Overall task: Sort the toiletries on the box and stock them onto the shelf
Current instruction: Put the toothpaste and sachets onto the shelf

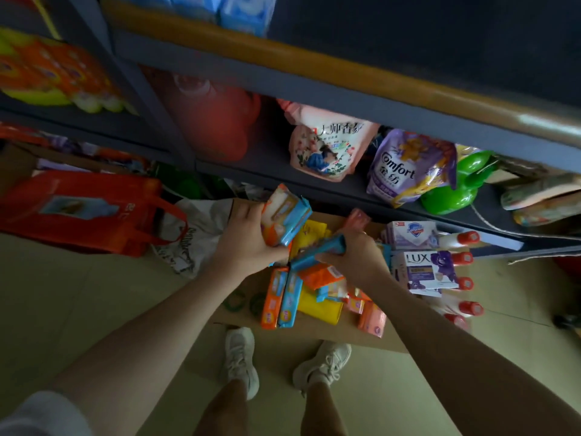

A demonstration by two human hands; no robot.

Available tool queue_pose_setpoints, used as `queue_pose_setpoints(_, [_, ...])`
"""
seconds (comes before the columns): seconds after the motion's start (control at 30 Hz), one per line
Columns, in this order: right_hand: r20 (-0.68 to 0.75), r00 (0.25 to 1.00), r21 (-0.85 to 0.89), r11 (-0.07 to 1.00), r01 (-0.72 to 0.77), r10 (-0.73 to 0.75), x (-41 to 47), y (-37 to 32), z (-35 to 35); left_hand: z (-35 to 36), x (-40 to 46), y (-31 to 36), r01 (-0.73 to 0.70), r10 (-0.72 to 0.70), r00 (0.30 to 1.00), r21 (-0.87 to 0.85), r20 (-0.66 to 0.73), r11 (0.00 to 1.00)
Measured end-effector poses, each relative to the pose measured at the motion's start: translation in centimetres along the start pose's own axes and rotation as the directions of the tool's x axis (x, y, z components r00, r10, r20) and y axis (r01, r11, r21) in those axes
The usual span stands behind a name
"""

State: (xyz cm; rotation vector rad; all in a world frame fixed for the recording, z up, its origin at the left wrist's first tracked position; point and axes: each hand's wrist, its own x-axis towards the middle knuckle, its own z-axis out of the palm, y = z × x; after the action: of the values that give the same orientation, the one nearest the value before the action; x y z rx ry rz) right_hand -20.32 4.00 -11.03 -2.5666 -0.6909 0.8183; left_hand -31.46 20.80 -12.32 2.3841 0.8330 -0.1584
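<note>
Head view shows sorting under way: the left hand (248, 237) grips a stack of soap packs (284, 215), the right hand (355, 256) clutches a blue pack (317, 250) above the box (314, 333). Next, probably gather matching packs, then lift them to the shelf (314, 187) beyond.

A shop stockroom: steel shelves (314, 86) carry packaged detergent refills (327, 149).

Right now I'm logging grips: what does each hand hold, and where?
The left hand grips a stack of packets round its lower end. The right hand grips a blue packet near its upper end.
</note>
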Motion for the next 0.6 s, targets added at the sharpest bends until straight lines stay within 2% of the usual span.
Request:
queue_pose_setpoints(0.1, [-0.096,0.990,0.298,0.952,-0.075,0.108,-2.6,-2.4,-4.2,-5.5,-1.8,2.0,-0.219,0.223,0.971,0.057,-0.080,0.974])
queue_pose_setpoints(0.2, [-0.113,0.975,0.593,0.800,-0.089,0.193,-5.7,-4.8,-8.1,-11.1,-3.2,4.4,-0.391,0.406,0.903,0.121,-0.138,0.912])
queue_pose_setpoints(0.23, [-0.096,0.971,0.694,0.714,-0.091,0.217,-6.5,-5.7,-9.2,-12.8,-3.5,5.2,-0.435,0.455,0.877,0.150,-0.151,0.888])
queue_pose_setpoints(0.27, [-0.059,0.963,0.807,0.580,-0.108,0.261,-7.2,-6.5,-10.2,-14.4,-3.6,6.0,-0.472,0.500,0.850,0.183,-0.166,0.863])
queue_pose_setpoints(0.33, [0.033,0.941,0.963,0.241,-0.120,0.335,-8.4,-8.1,-12.0,-17.1,-3.3,7.4,-0.517,0.560,0.806,0.234,-0.191,0.824])
queue_pose_setpoints(0.37, [0.052,0.934,0.985,0.136,-0.107,0.354,-8.8,-8.8,-12.9,-18.2,-3.0,8.1,-0.533,0.584,0.786,0.256,-0.202,0.806])
queue_pose_setpoints(0.4, [0.044,0.929,0.993,0.088,-0.082,0.367,-8.9,-9.3,-13.5,-19.1,-2.6,8.8,-0.546,0.603,0.771,0.275,-0.206,0.792])
queue_pose_setpoints(0.5, [-0.054,0.927,0.996,0.085,0.024,0.371,-8.8,-10.0,-14.9,-20.8,-1.0,11.1,-0.512,0.567,0.804,0.274,-0.179,0.814])
queue_pose_setpoints(0.6, [-0.168,0.906,0.975,0.199,0.095,0.388,-7.3,-9.7,-15.9,-21.5,1.5,12.8,-0.483,0.549,0.815,0.305,-0.185,0.821])
